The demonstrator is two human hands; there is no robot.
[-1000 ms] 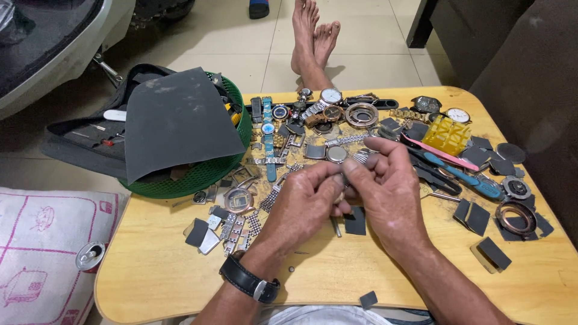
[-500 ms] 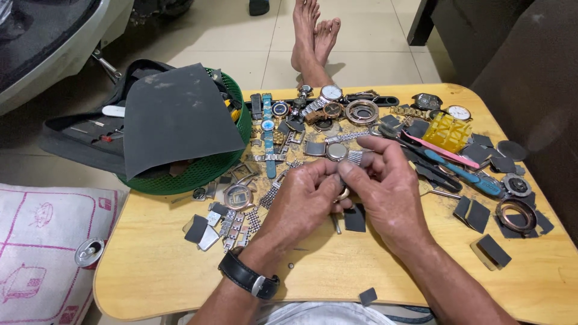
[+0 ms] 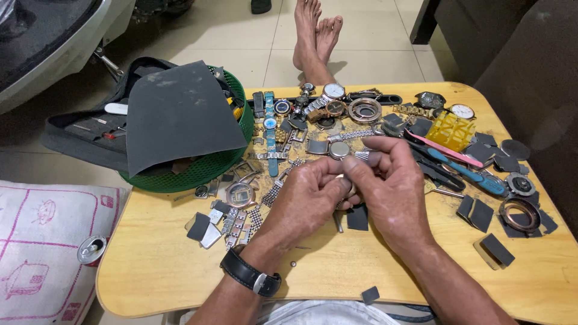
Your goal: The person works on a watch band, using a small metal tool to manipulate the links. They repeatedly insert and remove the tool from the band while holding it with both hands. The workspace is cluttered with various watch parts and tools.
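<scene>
Wooden table (image 3: 180, 271), cluttered with watch parts, and both hands meet just in front of the round watch case (image 3: 339, 150). Left hand (image 3: 307, 201) and right hand (image 3: 388, 186) pinch a small metal piece (image 3: 344, 180) together, fingers tightly closed.

pale tiled floor (image 3: 229, 33), wooden table (image 3: 162, 265)

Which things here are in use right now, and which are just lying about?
In use: left hand, right hand, and a small metal watch part pinched between them.

Lying about: green basket under grey sheet, tool case, watches, yellow holder, blue tool, sandpaper bits, table.
</scene>
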